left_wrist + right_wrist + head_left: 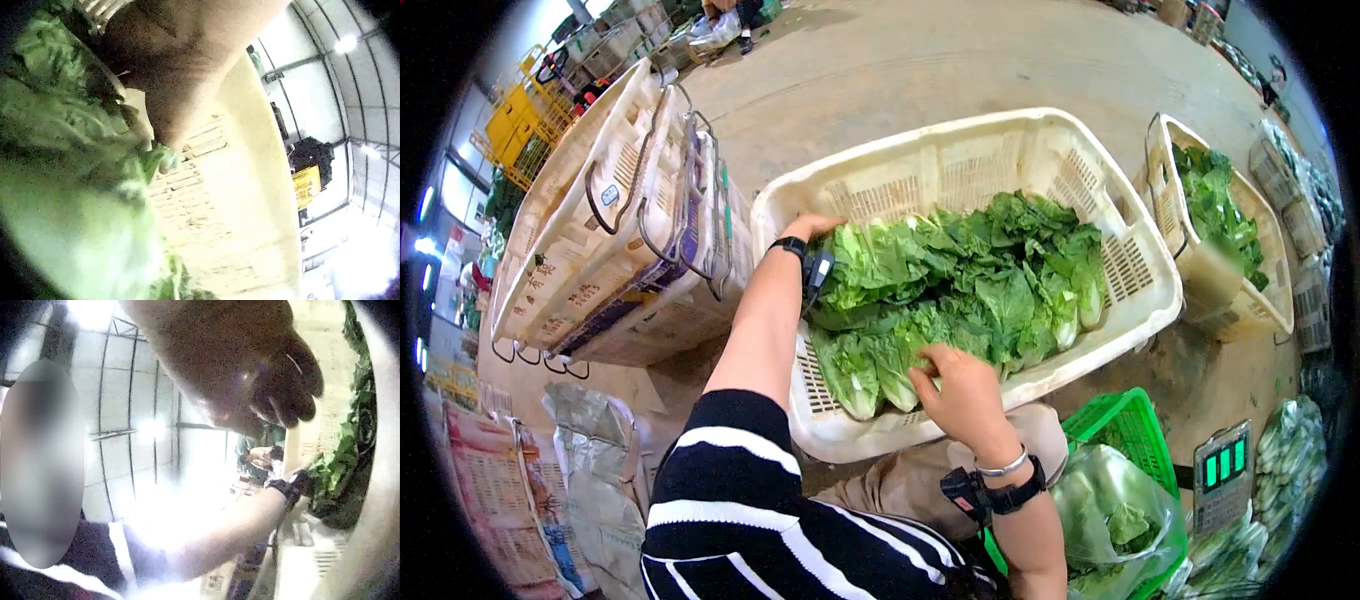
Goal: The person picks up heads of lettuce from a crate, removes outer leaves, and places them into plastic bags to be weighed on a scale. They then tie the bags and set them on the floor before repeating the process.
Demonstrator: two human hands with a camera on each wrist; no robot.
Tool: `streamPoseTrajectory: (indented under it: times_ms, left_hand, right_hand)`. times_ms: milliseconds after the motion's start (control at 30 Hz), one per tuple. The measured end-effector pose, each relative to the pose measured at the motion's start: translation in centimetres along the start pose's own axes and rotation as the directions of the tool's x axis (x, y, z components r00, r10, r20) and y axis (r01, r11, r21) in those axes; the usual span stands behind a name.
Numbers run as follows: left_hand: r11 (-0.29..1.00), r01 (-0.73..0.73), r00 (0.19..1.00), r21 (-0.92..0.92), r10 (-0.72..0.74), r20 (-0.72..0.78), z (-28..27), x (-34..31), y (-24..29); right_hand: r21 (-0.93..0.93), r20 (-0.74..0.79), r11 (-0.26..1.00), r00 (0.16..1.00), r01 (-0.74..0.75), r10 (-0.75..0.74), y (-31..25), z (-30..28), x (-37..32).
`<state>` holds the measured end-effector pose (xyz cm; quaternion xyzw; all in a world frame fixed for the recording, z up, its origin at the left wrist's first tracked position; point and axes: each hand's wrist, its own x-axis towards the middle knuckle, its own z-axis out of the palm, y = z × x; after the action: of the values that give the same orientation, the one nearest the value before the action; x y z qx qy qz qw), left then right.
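Leafy green heads [990, 290] lie in rows in a large white crate [1145, 330]. At the crate's back left corner, the left hand [815, 226] touches the end of the back row, a finger lying along the leaves. The left wrist view has this hand [181, 69] against the greens [69, 187], with some of its fingers hidden. Above the near row, by the crate's front wall, the right hand [962, 392] holds nothing. Its fingers [290, 394] are loosely bent in the right wrist view.
Stacked crates with metal handles [615, 230] stand at the left. Another crate of greens [1215, 275] is at the right. A green crate [1145, 420] with a bag of greens [1105, 500] sits near the right forearm, beside a device with a lit display [1223, 465].
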<state>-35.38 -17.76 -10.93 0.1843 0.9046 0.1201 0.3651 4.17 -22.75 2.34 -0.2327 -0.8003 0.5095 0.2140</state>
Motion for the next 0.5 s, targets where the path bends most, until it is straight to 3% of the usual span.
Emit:
streamPoseTrajectory:
  times_ms: [33, 67, 100, 133, 167, 267, 367, 433, 467, 500]
  left_hand:
    - [0.995, -0.048, 0.999, -0.087, 0.048, -0.003, 0.7, 3.6, -1.7]
    - [0.98, -0.096, 0.995, -0.174, 0.097, -0.006, 1.4, 7.6, -3.5]
    - [0.955, -0.142, 0.989, -0.259, 0.145, -0.009, 1.4, 6.5, -3.3]
    - [0.977, -0.096, 0.993, -0.189, 0.109, 0.056, 1.2, 5.5, -2.6]
    - [0.951, -0.174, 0.975, -0.257, 0.202, 0.089, 0.9, 2.5, -2.1]
    - [0.948, -0.033, 0.991, -0.315, 0.073, 0.115, 1.0, -1.5, -1.3]
    - [0.872, -0.157, 0.986, -0.463, 0.166, -0.022, 0.8, 0.4, -2.6]
    - [0.885, -0.025, 0.992, -0.465, 0.079, 0.096, -0.9, -2.3, -1.3]
    - [0.878, -0.102, 0.972, -0.467, 0.187, 0.139, -2.2, -6.3, 0.0]
    - [0.83, -0.23, 0.962, -0.508, 0.274, 0.011, -2.4, -6.3, -0.5]
  right_hand:
    - [-0.266, -0.051, 0.958, 0.991, 0.103, -0.121, 0.4, 0.0, -0.1]
    - [-0.164, -0.038, 0.986, 0.998, 0.036, -0.043, 0.6, 0.1, -0.1]
    - [-0.168, -0.049, 0.985, 0.998, 0.034, -0.043, 0.9, 0.1, 0.0]
    - [-0.225, -0.03, 0.974, 0.999, 0.002, -0.009, 1.1, 0.1, 0.0]
    - [-0.282, -0.014, 0.959, 1.0, -0.029, 0.027, 1.4, 0.0, 0.0]
    - [-0.323, 0.036, 0.946, 0.999, 0.031, -0.02, 1.5, 0.3, -0.1]
    - [-0.318, 0.055, 0.946, 0.997, 0.064, -0.049, 1.3, 0.9, 0.3]
    - [-0.337, 0.055, 0.939, 0.997, 0.069, -0.054, 1.4, 0.8, 0.3]
    - [-0.351, 0.085, 0.936, 0.996, 0.038, -0.009, 1.5, 0.7, 0.1]
    - [-0.367, 0.115, 0.93, 0.993, 0.012, 0.033, 1.6, 0.5, 0.1]
